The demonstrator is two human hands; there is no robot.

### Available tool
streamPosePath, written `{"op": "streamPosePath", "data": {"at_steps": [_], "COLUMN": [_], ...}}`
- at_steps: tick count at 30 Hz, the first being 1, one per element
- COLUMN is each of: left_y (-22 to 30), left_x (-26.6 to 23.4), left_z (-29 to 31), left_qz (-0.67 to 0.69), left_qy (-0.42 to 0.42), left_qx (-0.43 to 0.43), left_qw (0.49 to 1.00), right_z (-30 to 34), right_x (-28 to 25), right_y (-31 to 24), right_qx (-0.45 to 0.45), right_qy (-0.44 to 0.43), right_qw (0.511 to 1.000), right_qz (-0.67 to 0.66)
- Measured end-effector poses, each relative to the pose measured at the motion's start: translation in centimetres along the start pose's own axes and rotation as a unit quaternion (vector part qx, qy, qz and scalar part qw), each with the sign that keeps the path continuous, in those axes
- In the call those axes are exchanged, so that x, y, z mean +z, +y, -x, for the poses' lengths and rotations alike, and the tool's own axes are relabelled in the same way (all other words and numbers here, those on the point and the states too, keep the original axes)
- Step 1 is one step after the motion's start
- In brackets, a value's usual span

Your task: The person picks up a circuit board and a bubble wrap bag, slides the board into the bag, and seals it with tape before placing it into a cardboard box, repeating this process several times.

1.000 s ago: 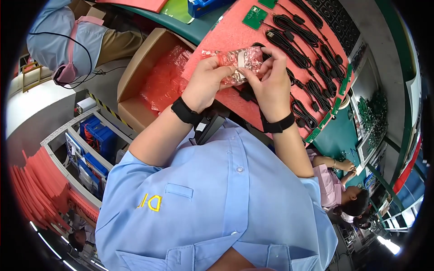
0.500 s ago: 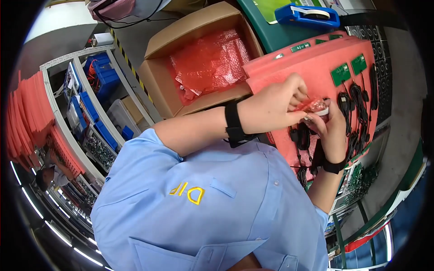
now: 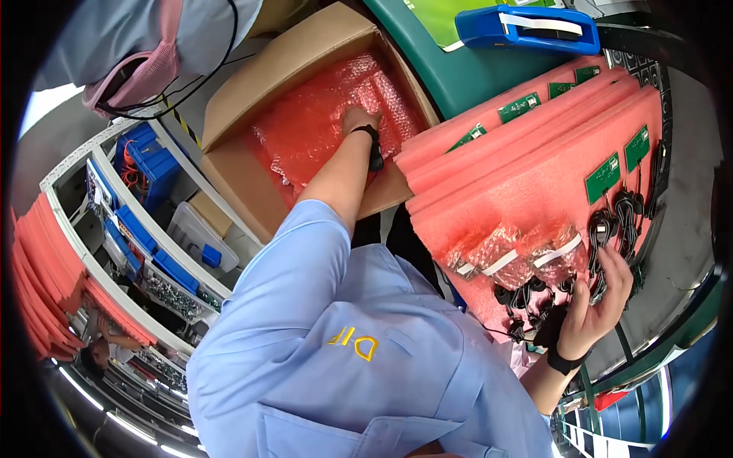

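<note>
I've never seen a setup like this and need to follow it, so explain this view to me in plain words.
There is no machine here: a person works with two bare hands. The view comes from a wide fisheye camera worn on the head and looking down, which is why straight edges bend.

The left hand is inside a cardboard box, on red bubble wrap; whether its fingers grip any is unclear. The right hand is open, apparently holding nothing, its fingertips close to black cables.

Those cables lie on stacked pink foam sheets, along with green circuit boards and bubble-wrapped packets with white strips. Beyond them, a blue tape dispenser sits on a green table.
</note>
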State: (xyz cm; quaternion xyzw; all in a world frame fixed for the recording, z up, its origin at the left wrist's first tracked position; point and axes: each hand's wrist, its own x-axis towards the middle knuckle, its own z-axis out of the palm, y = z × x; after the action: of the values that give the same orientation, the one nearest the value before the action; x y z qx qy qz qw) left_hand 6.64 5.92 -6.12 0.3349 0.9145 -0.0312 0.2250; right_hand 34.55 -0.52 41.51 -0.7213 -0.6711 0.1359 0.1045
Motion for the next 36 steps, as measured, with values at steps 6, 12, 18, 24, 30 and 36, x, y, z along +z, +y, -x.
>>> {"op": "streamPosePath", "data": {"at_steps": [6, 12, 18, 24, 30, 36], "left_y": [-2.3, -3.4, 4.4, 9.4, 12.8, 12.5], "left_x": [-0.6, -15.0, -33.4, -38.0, -35.6, -31.0], "left_z": [-1.9, 0.6, 12.7, 22.0, 30.4, 32.1], "left_qz": [0.195, 0.333, 0.632, 0.599, 0.503, 0.446], "left_qy": [-0.146, -0.064, -0.186, -0.452, -0.651, -0.649], "left_qx": [0.039, 0.24, 0.244, 0.324, 0.268, 0.29], "left_qw": [0.969, 0.91, 0.712, 0.576, 0.502, 0.544], "right_z": [1.4, -4.7, -6.1, -1.4, 7.1, 6.3], "right_x": [-2.1, -1.2, 0.6, -2.9, -3.0, -1.9], "right_y": [1.6, 5.1, 7.1, 8.9, 11.2, 7.9], "right_qx": [0.083, 0.092, 0.026, 0.004, 0.028, -0.106], "right_qy": [0.059, -0.006, -0.031, 0.069, 0.17, 0.134], "right_qw": [0.993, 0.992, 0.996, 0.988, 0.856, 0.965], "right_qz": [-0.056, -0.083, 0.082, -0.136, -0.486, -0.2]}}
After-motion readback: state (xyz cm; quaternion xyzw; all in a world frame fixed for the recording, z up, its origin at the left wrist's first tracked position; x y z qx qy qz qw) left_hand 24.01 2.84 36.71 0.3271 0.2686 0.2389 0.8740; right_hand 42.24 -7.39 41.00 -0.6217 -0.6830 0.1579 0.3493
